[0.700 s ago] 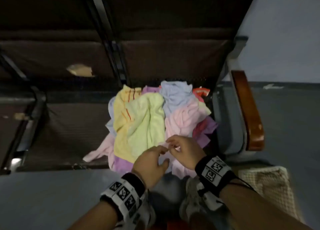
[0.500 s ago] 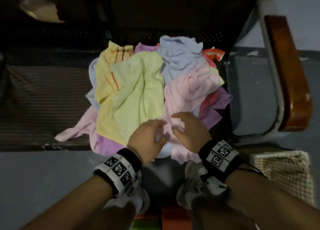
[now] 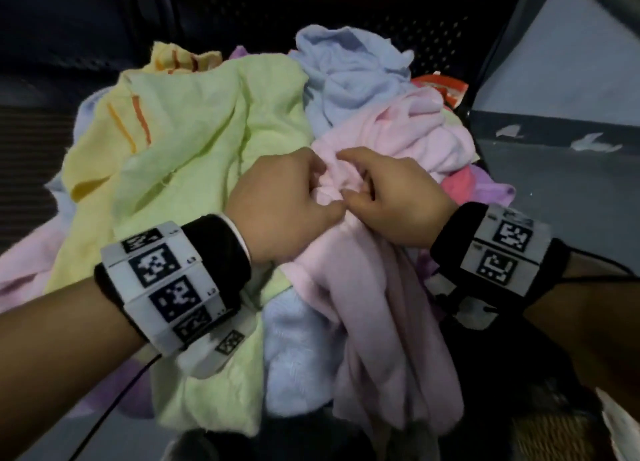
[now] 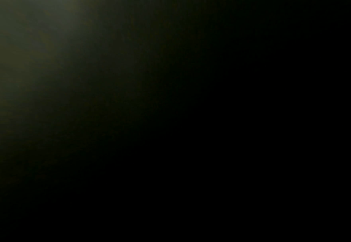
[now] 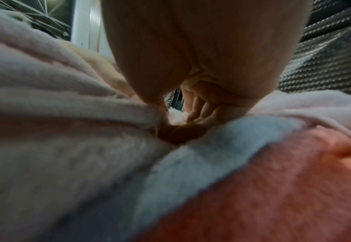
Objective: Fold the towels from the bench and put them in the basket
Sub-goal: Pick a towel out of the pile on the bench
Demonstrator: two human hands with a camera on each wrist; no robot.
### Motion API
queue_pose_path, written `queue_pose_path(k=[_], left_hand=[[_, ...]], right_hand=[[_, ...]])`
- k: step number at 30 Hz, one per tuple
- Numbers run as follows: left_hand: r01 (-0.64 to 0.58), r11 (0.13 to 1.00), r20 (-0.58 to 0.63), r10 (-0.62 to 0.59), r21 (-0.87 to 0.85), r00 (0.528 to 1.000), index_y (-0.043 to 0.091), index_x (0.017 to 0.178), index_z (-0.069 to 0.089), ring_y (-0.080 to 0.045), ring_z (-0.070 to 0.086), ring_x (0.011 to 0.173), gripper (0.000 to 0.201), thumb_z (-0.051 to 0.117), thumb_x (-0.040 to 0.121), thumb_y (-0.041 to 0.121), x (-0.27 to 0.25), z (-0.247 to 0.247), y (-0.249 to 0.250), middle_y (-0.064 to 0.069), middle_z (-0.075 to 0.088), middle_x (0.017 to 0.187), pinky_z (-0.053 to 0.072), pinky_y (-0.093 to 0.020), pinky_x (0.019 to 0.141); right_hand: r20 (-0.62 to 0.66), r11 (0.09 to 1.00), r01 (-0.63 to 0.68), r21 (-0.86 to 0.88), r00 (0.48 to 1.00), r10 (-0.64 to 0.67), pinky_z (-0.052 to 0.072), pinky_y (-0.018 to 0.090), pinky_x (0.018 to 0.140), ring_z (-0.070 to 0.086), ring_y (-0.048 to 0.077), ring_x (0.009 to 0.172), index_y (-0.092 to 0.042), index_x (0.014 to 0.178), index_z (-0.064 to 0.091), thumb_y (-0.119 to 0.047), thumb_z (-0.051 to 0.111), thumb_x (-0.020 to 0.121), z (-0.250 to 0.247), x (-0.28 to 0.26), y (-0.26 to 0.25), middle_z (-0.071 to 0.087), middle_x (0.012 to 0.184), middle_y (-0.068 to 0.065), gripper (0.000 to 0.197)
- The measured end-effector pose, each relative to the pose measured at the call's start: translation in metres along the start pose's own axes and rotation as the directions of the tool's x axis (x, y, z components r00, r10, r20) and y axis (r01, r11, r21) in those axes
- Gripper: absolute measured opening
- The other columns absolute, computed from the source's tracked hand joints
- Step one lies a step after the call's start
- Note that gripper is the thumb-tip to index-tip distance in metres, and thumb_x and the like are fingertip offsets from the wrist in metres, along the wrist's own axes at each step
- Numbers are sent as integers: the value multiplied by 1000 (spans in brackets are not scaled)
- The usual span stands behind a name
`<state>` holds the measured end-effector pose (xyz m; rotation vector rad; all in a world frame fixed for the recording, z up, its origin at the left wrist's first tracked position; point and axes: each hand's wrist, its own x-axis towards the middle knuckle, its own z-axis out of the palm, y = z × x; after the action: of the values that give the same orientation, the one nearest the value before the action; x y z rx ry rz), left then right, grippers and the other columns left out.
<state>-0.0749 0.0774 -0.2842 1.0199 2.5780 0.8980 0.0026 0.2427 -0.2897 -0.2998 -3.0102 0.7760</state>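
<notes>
A heap of crumpled towels lies on the dark bench [image 3: 31, 131]. On top are a light green towel [image 3: 201, 124], a yellow towel with orange stripes [image 3: 100, 138], a light blue towel [image 3: 349, 76] and a pale pink towel [image 3: 391, 131]. My left hand [image 3: 294, 197] and right hand [image 3: 381, 190] meet at the middle of the heap, and both grip a bunched fold of the pink towel, which hangs down over the bench's front edge [image 3: 374, 322]. In the right wrist view my fingers [image 5: 197, 106] curl into pink fabric [image 5: 56, 98]. The left wrist view is dark.
A woven basket [image 3: 554, 433] shows at the bottom right corner on the floor. A grey bench side frame [image 3: 519, 44] rises at the right. A red and pink cloth [image 3: 460, 186] and a purple one [image 3: 491, 190] lie under the heap's right side.
The head view has come much closer to the heap. Both hands have moved forward onto the pink towel and closed their fingers on it.
</notes>
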Motion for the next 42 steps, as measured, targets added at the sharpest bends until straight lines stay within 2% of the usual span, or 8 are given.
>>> queue_pose_path(k=[6, 13, 18, 24, 29, 33, 36, 42], left_hand=[[-89, 995, -58, 91, 42, 994, 23, 92, 72, -17, 65, 83, 11, 73, 82, 28, -16, -10, 5, 8, 65, 80, 42, -25, 70], [-13, 984, 63, 24, -175, 998, 10, 138, 50, -16, 59, 117, 79, 80, 77, 48, -67, -48, 54, 1, 61, 128, 48, -40, 104], [-31, 830, 15, 47, -557, 999, -9, 95, 65, -13, 63, 63, 15, 54, 95, 1, -106, -68, 99, -8, 64, 76, 52, -37, 78], [4, 612, -103, -140, -791, 985, 8, 78, 58, -24, 58, 63, 23, 41, 93, 6, -136, -98, 122, -8, 58, 72, 53, -29, 53], [-70, 711, -225, -126, -700, 966, 12, 70, 54, -20, 49, 76, 28, 46, 96, 5, -133, -101, 115, -9, 51, 78, 41, -30, 67], [-95, 772, -283, -113, -629, 952, 10, 94, 64, -17, 57, 86, 13, 56, 97, 19, -120, -90, 94, -3, 62, 91, 49, -33, 79], [-166, 825, -303, -7, -541, 953, 20, 124, 52, -16, 55, 111, 50, 64, 82, 44, -124, -76, 79, 2, 54, 117, 47, -33, 97], [-215, 942, -413, 309, 258, 857, 19, 127, 48, -26, 40, 114, 60, 68, 77, 47, -128, -45, 59, -4, 44, 122, 41, -38, 95]], right_hand=[[-195, 998, 34, -51, 980, -44, 48, 37, 71, 59, 24, 78, -28, 94, 51, -39, 58, 92, -13, -17, -16, 59, 72, -5, 13], [-382, 942, 234, 239, 915, -131, 45, 35, 61, 45, 6, 58, -19, 87, 46, -31, 60, 95, -69, -88, -74, 46, 64, -9, 20], [-484, 871, 327, 367, 866, -121, 57, 52, 70, 66, 35, 77, -17, 86, 54, -30, 65, 91, -98, -125, -99, 66, 82, 15, 18], [-392, 839, 266, 475, 918, -70, 60, 33, 64, 71, 16, 74, -26, 94, 66, -16, 62, 83, -97, -146, -94, 72, 82, -3, 15], [-119, 975, 201, 89, 975, -190, 45, 31, 104, 49, 15, 115, -26, 127, 61, -42, 76, 79, -76, -142, -98, 56, 123, 2, 53], [-245, 958, 252, 134, 945, -214, 49, 40, 85, 62, 22, 93, -7, 89, 69, -17, 54, 94, -72, -125, -111, 70, 93, 7, 19], [-345, 946, 191, 263, 934, -92, 53, 49, 81, 65, 27, 83, -2, 93, 64, -21, 46, 100, -71, -116, -116, 70, 89, 13, 27], [-463, 915, 303, 268, 873, -153, 42, 28, 60, 55, 7, 60, -17, 83, 57, -26, 64, 94, -59, -110, -117, 63, 68, -4, 16]])
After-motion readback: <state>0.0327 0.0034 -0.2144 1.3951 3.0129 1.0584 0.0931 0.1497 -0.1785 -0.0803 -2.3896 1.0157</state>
